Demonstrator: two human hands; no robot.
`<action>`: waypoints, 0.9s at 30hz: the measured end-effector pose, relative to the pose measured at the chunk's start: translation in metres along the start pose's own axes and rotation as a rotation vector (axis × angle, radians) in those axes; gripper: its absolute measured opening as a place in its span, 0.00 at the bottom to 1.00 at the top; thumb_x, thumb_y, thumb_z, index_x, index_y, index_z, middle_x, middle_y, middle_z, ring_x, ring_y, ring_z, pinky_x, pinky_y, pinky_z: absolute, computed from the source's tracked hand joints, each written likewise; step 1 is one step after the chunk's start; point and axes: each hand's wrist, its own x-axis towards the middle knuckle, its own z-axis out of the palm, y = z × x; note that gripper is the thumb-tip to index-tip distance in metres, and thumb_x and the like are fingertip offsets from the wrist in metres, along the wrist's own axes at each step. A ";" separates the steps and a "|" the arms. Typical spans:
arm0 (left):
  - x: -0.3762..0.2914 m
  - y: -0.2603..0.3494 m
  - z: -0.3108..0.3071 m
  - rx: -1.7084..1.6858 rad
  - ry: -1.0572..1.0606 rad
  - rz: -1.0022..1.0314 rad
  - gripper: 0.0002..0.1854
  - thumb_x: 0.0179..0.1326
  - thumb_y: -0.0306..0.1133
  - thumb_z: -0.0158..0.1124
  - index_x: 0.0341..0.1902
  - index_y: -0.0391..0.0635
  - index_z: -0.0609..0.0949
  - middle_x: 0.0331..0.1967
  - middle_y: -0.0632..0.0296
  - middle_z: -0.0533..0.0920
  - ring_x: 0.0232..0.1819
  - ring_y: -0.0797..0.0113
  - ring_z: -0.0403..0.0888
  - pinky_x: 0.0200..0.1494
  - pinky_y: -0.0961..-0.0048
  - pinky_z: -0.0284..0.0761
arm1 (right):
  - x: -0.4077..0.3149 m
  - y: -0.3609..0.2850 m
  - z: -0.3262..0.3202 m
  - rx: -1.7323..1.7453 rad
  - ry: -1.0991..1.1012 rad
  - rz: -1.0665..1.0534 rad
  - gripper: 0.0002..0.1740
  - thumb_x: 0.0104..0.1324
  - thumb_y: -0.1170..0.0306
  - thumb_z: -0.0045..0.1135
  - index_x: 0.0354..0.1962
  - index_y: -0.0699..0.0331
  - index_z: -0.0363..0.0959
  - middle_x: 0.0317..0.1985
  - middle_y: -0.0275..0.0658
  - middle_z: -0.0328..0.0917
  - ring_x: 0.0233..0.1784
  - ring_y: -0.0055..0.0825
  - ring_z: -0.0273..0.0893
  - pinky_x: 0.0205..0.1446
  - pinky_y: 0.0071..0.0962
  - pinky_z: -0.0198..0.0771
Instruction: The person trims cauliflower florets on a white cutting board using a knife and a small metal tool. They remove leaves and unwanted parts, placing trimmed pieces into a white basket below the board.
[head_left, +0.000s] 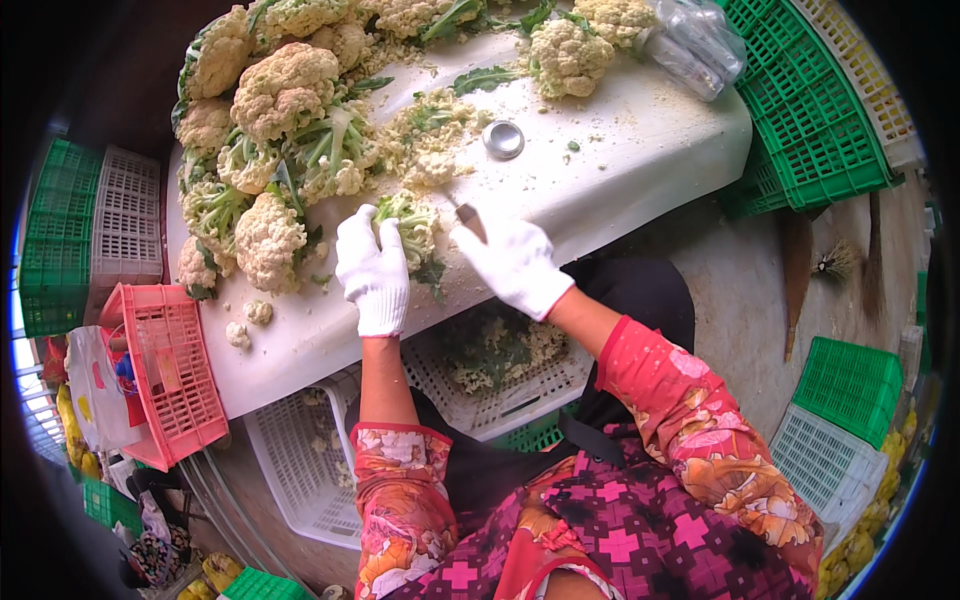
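My left hand (373, 274), in a white knit glove, is on the left side of a cut cauliflower piece (409, 225) with green stalks showing. To its right, my right hand (514, 262), gloved alike, grips a knife by its brown handle (471, 223); the blade points up and left towards the piece and is partly hard to see. Whole cauliflower heads (285, 90) with leaves are heaped at the table's upper left. Beyond the knife lie loose trimmings (431, 135) and a small round metal lid or dish (503, 139).
A white-covered table (637, 157) spans the view. Beneath it stand white crates (300, 457) and a crate holding leaves and florets (510, 427). A pink crate (176, 375) adjoins the left edge; green crates (817, 112) stand right. Clear plastic bags (694, 49) lie at the far corner.
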 end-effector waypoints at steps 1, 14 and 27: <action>0.001 0.003 0.000 0.000 -0.004 0.005 0.20 0.60 0.34 0.70 0.55 0.42 0.81 0.48 0.52 0.83 0.50 0.52 0.81 0.56 0.59 0.76 | 0.003 0.005 -0.013 -0.012 0.005 0.074 0.24 0.71 0.51 0.53 0.53 0.60 0.74 0.38 0.52 0.80 0.42 0.50 0.82 0.46 0.46 0.77; 0.065 0.065 0.041 0.323 -0.271 0.348 0.25 0.49 0.35 0.74 0.52 0.43 0.79 0.47 0.54 0.81 0.48 0.51 0.80 0.52 0.54 0.75 | 0.011 0.025 -0.019 0.306 0.226 0.263 0.29 0.68 0.53 0.62 0.57 0.67 0.73 0.35 0.54 0.82 0.37 0.52 0.82 0.42 0.45 0.75; 0.041 0.032 -0.057 -1.424 -0.084 -0.551 0.17 0.63 0.32 0.70 0.51 0.35 0.78 0.45 0.52 0.86 0.50 0.65 0.84 0.57 0.69 0.80 | 0.002 -0.003 -0.042 0.892 0.119 0.355 0.12 0.73 0.65 0.58 0.46 0.66 0.74 0.24 0.29 0.72 0.20 0.13 0.68 0.24 0.18 0.65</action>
